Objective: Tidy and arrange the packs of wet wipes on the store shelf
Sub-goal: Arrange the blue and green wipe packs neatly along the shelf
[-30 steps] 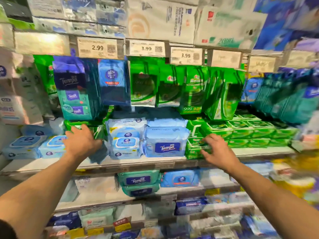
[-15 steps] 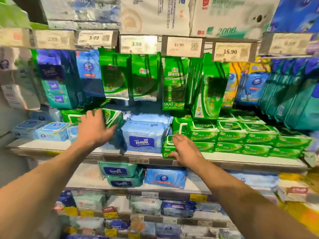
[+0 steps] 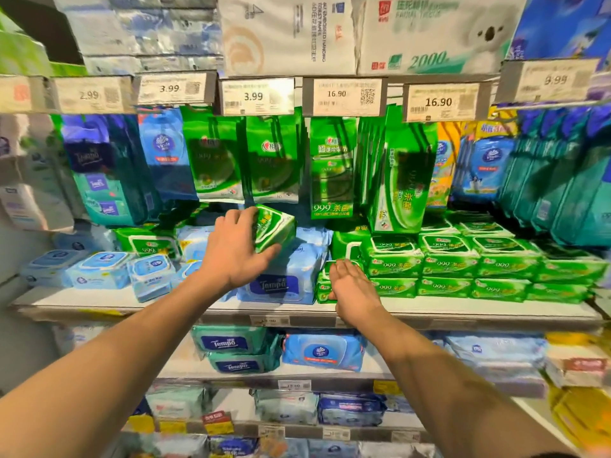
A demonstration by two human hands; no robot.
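My left hand [image 3: 236,251] grips a green pack of wet wipes [image 3: 274,226], held tilted in the air above a pale blue Tempo pack [image 3: 287,279] on the white shelf [image 3: 463,310]. My right hand [image 3: 352,287] lies flat with fingers together against the left end of the stacked green 999 packs [image 3: 446,259], at the shelf's front. More green packs [image 3: 147,242] sit further left behind small blue lidded packs [image 3: 99,269].
Green and blue packs hang from hooks above the shelf [image 3: 274,160]. Price tags [image 3: 256,95] line the rail overhead. Lower shelves hold Tempo packs [image 3: 231,345] and blue packs [image 3: 322,352]. Large tissue bales [image 3: 287,34] sit on top.
My left hand has lifted a green pack from the left group and carried it rightward above the blue Tempo pack. My right hand stays against the green stack.
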